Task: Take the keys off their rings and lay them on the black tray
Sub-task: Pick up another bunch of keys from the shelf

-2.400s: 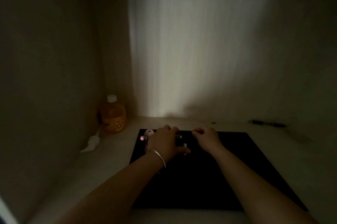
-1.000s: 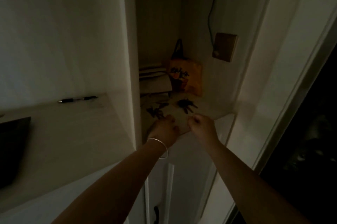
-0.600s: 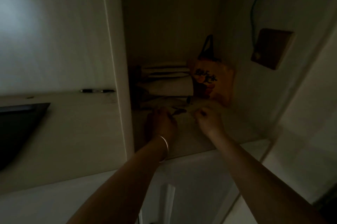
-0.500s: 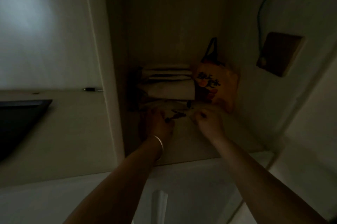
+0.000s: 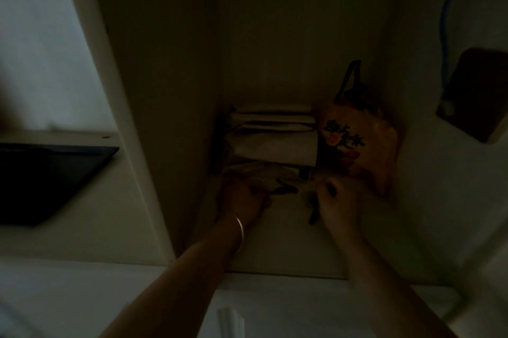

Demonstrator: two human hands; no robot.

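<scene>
Left hand (image 5: 243,198) curled on dark keys (image 5: 284,189), right hand (image 5: 334,204) fisted, contents unclear; both seen before orange bag (image 5: 360,145).

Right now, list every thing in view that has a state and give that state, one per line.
Left hand: curled, fingers on dark keys on the shelf.
Right hand: closed on a dark key hanging below it.
Keys: lying on the shelf between the hands.
Black tray: flat in the left compartment; its visible part is bare.
Orange bag: upright, leaning at the back right.
Folded cloths: stacked.
Bracelet: on the left wrist.
</scene>
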